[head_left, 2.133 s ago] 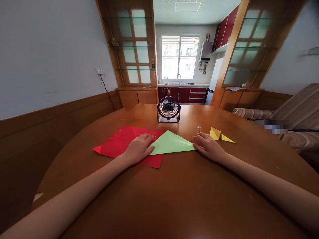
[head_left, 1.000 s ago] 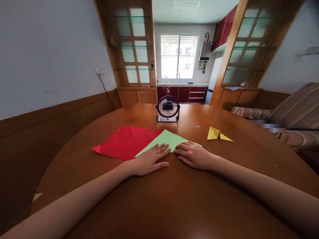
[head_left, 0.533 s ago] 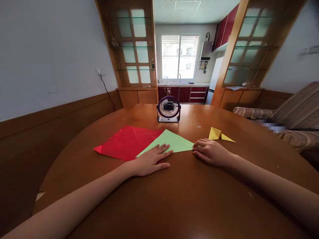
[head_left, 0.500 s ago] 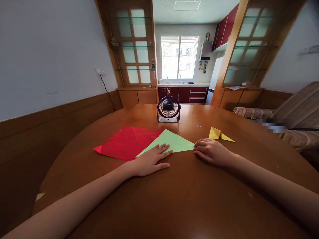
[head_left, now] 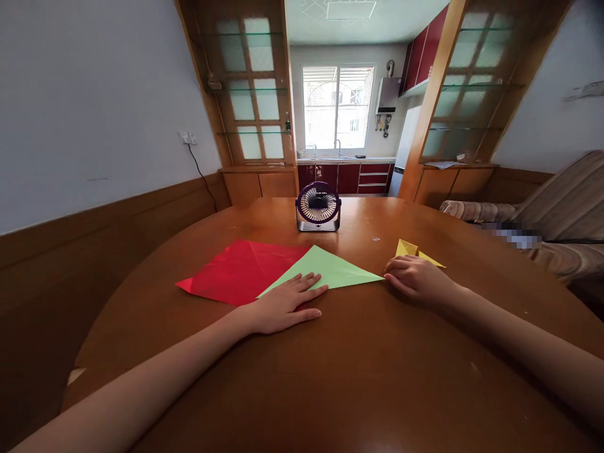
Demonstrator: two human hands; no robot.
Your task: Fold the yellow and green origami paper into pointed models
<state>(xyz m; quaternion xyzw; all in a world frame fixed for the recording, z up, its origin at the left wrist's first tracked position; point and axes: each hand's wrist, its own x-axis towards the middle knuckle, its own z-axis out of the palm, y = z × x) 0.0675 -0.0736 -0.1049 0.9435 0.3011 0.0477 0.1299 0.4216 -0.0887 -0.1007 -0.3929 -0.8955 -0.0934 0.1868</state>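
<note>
Brown table [head_left: 330,371] under pale-green triangular paper [head_left: 333,267]

A table [head_left: 330,377] is set across the near part of the scene. On it, a left sheet [head_left: 236,270] is partly overlapped by a middle sheet [head_left: 330,267], on whose near left part the left hand [head_left: 287,303] is laid. The right hand [head_left: 409,277] is placed at the right tip of the middle sheet; just behind that hand, a right paper piece [head_left: 406,247] is partly hidden. Beyond the sheets, near the table's far edge, a fan [head_left: 318,204] is stood. Farther back, a window [head_left: 337,107] is flanked on its right by a wall heater [head_left: 388,95]. Shelves [head_left: 257,89] are set at the far left, and a sofa [head_left: 566,204] is placed beyond the table's right side.
</note>
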